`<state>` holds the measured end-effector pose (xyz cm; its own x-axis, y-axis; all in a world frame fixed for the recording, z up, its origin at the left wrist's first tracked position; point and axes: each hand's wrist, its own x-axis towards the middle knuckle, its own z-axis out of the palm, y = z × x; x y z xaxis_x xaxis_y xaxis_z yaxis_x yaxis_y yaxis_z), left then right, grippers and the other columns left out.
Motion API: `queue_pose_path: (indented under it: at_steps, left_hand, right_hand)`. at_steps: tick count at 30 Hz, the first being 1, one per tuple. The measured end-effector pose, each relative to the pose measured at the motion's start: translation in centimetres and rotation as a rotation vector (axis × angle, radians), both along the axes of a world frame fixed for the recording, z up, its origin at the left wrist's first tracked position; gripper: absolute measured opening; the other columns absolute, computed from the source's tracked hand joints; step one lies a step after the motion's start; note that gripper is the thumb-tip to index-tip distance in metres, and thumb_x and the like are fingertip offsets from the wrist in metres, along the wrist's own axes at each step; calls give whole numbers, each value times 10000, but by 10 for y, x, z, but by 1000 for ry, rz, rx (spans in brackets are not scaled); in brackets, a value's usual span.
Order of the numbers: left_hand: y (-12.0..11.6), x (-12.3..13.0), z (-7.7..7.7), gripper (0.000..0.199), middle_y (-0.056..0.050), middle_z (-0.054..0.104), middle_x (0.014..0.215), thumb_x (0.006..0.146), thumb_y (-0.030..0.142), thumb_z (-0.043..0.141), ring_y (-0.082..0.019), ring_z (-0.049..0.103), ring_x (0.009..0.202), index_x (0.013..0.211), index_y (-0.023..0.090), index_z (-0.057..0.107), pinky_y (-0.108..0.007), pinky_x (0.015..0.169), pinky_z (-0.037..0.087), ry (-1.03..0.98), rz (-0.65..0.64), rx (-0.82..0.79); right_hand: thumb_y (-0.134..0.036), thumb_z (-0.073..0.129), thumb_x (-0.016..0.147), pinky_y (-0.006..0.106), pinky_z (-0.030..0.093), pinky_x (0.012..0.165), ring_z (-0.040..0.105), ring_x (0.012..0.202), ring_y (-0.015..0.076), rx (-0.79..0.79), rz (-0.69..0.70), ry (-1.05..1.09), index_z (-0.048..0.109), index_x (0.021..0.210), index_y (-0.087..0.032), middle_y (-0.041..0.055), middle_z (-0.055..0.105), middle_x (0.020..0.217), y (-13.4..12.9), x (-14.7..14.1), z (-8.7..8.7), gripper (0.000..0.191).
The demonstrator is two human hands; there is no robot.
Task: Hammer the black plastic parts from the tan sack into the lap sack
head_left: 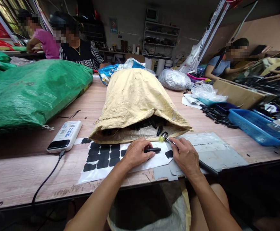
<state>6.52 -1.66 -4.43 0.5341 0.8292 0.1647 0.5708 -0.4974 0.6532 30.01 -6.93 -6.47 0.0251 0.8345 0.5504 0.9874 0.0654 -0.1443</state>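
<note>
My left hand [136, 154] is closed round a short black tube-like piece [154, 150], whose end sticks out to the right above a white sheet with black stickers [102, 156]. My right hand [185, 155] grips a hammer [163, 137] with a metal head and a yellowish translucent face. Its black handle [207, 166] runs out behind the hand, toward the lower right. Just beyond both hands lies a yellow woven sack [136, 99], its mouth facing me. Dark pieces show inside, and one black piece [159, 130] lies at the opening.
A white power bank [65, 136] with a black cable sits left of the sheet. Behind it bulges a green sack [39, 93]. Grey board [209, 150] lies under my right side. Blue trays [258, 126] and black parts fill the right. Another open sack [152, 211] is below the table edge. Several people sit around.
</note>
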Motion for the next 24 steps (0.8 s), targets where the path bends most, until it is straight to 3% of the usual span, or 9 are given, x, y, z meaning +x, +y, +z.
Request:
queue_pose_path:
  at_steps: [5,7,9,12,14,17,19,21,24]
  left_hand:
    - [-38,-7,32,128,-13,694,954,886,340,675,-186,612,887,963,241,699,-276,750,417,-77,-72,-32]
    - [-67,-11,44,120,16,713,940,912,357,651,-166,628,860,983,275,703,-259,735,421,-97,-167,-152]
    - [-96,-14,43,120,40,721,891,901,383,665,-155,644,818,982,311,715,-246,699,424,-72,-295,-313]
    - [-127,-16,8,154,31,735,920,841,394,709,-197,674,874,985,343,728,-268,738,456,49,-311,-473]
    - [-138,-16,-33,210,-16,743,1016,829,392,681,-274,680,998,1027,337,726,-345,843,491,175,-172,-516]
    - [-143,-16,-100,429,-101,687,1267,866,349,578,-355,638,1184,1289,320,638,-462,953,508,321,-9,-621]
    - [-144,-16,-131,529,-104,629,1377,856,284,572,-358,590,1268,1382,342,581,-479,1022,486,388,29,-644]
    - [-145,-17,-141,580,-98,621,1395,847,226,562,-348,564,1304,1413,351,562,-476,1068,459,442,35,-639]
    - [-144,-17,-111,567,-125,651,1351,833,222,568,-341,588,1275,1397,278,590,-467,1064,460,496,-44,-643]
  right_hand:
    - [-227,521,943,317,377,782,550,884,203,-5,3,16,685,1169,-257,39,642,911,1,1,1,281]
    - [-232,525,946,318,378,786,547,883,205,-12,2,11,687,1174,-255,38,640,906,0,1,1,280]
    - [-233,530,948,319,382,798,545,887,206,-20,0,7,686,1185,-253,37,640,909,0,1,1,285]
    - [-230,531,953,318,389,812,547,902,207,-26,-3,19,688,1188,-252,39,643,920,0,1,1,283]
    - [-228,531,955,317,392,811,548,907,207,-26,-5,30,691,1182,-251,41,643,923,0,0,1,278]
    - [-228,536,955,318,396,809,546,903,208,-31,-7,33,691,1184,-250,43,644,924,0,0,1,277]
    - [-229,540,955,319,397,810,544,900,208,-35,-9,31,691,1187,-247,43,644,923,0,0,2,277]
    - [-229,541,957,318,396,811,541,897,208,-37,-10,26,690,1192,-244,43,642,922,-1,0,2,279]
    - [-230,538,959,317,393,808,537,892,207,-30,-12,20,692,1189,-246,44,638,915,-1,-1,2,277]
